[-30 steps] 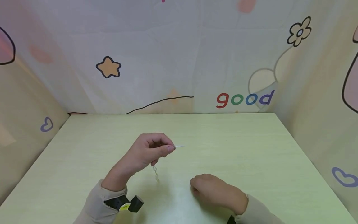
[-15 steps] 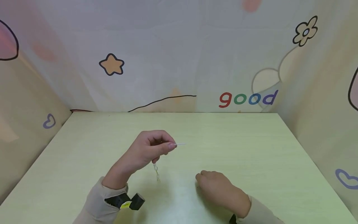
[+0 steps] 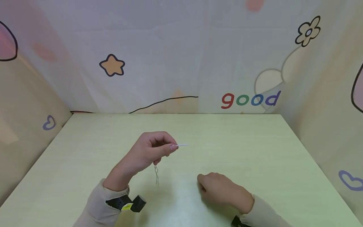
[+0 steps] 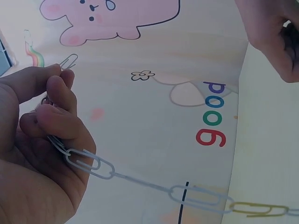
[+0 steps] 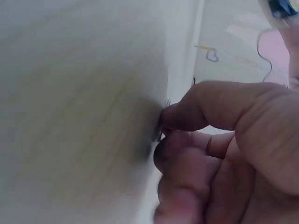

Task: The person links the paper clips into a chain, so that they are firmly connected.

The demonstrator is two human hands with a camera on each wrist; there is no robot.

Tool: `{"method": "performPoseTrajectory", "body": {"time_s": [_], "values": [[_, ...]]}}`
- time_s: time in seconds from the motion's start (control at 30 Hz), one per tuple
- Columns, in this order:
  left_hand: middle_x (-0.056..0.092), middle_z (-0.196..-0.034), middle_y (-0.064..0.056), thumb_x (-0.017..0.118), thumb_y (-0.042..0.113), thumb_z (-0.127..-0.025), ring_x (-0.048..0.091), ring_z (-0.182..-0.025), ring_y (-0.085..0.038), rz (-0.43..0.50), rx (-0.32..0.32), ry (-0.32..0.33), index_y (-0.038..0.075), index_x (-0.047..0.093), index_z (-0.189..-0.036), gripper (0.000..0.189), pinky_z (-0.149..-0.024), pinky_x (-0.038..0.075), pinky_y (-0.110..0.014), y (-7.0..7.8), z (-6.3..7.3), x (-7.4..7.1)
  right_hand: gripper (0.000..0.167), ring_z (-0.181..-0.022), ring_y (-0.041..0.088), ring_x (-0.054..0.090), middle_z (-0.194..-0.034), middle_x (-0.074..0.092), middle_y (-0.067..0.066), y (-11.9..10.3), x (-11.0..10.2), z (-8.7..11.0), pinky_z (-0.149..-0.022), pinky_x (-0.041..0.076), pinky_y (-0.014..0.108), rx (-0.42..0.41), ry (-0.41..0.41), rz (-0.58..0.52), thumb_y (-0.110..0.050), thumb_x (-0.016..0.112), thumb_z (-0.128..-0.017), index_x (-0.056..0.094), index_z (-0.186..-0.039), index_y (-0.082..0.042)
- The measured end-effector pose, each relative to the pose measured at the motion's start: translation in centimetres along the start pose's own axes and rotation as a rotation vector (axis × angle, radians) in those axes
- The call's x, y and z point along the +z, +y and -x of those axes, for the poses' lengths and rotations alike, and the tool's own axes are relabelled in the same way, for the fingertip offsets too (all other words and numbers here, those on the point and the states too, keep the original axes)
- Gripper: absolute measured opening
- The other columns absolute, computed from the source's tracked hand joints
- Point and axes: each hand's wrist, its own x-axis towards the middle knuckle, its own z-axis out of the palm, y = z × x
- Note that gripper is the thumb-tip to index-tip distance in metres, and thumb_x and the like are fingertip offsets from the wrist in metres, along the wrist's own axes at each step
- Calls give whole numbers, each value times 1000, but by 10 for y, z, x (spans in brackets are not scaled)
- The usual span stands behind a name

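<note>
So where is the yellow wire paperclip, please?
In the left wrist view, the yellow wire paperclip is at lower right, linked to a pale wire paperclip.

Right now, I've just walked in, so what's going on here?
Someone is handling linked paper clips. Their left hand pinches a clip at its fingertips, while a chain of clips, one of them yellow, hangs from that same hand above the table. The right hand is low at the tabletop, fingers curled in; something thin shows at its fingertips, too blurred to name or to say whether it's gripped.
</note>
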Motion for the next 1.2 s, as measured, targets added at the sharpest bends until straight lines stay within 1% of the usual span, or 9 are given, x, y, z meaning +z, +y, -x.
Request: {"method": "performPoseTrajectory", "body": {"time_s": [0.07,0.13,0.3,0.4,0.63,0.8,0.9,1.03,1.2], "values": [[53,-75,-7,67,9,-97,40,-54,-15,-1,-9,-1,5,71,-95,6,-47,37,-24,-1,0,0,26,-58,6,36,-63,43,-9,3,-1,-2,-54,33,24,27,-37,-64,5,61,-82,48,-75,-17],[53,-75,-7,67,9,-97,40,-54,-15,-4,-22,1,6,71,-95,6,-48,37,-24,-2,-1,0,23,-60,6,39,-64,46,-9,5,-3,-5,-56,35,25,41,-68,-90,1,62,-80,50,-75,-18],[52,-74,-6,67,10,-97,41,-54,-15,1,-36,10,7,71,-95,6,-49,37,-24,-4,1,-1,18,-66,9,43,-67,49,-10,7,-5,-8,-62,38,27,39,-118,-95,-5,64,-81,53,-76,-18],[52,-74,-6,67,11,-97,41,-54,-16,4,-39,11,7,71,-95,6,-49,37,-25,-5,2,-1,20,-66,9,43,-66,48,-10,7,-5,-9,-63,38,27,37,-138,-81,-5,66,-82,52,-75,-18],[52,-73,-6,67,11,-97,41,-53,-15,-3,-26,5,7,71,-95,6,-48,37,-25,-6,1,0,20,-62,5,41,-65,47,-10,9,-10,-3,-58,36,25,28,-165,-104,-3,60,-84,51,-75,-19],[52,-72,-5,68,10,-96,41,-54,-14,-30,-5,2,7,71,-95,5,-47,37,-24,-4,-1,2,22,-61,3,35,-65,40,-11,15,-27,3,-58,31,22,-34,-105,-237,1,55,-83,47,-75,-18],[53,-72,-4,68,11,-96,42,-56,-14,-75,5,17,7,72,-96,6,-47,37,-24,-3,-1,2,23,-61,4,36,-66,39,-11,15,-42,6,-57,31,22,-80,-66,-343,3,56,-82,47,-77,-18],[57,-75,-4,69,14,-96,47,-61,-15,-162,18,37,7,72,-97,8,-52,40,-25,0,0,4,22,-65,7,47,-71,50,-9,10,-62,10,-58,40,23,-90,40,-415,3,60,-86,55,-84,-18],[62,-83,-1,70,16,-96,52,-67,-16,-222,17,42,14,73,-95,4,-60,43,-27,5,1,8,17,-77,16,62,-87,64,-1,3,-84,19,-70,55,29,-79,240,-523,3,61,-93,66,-96,-13]]}}
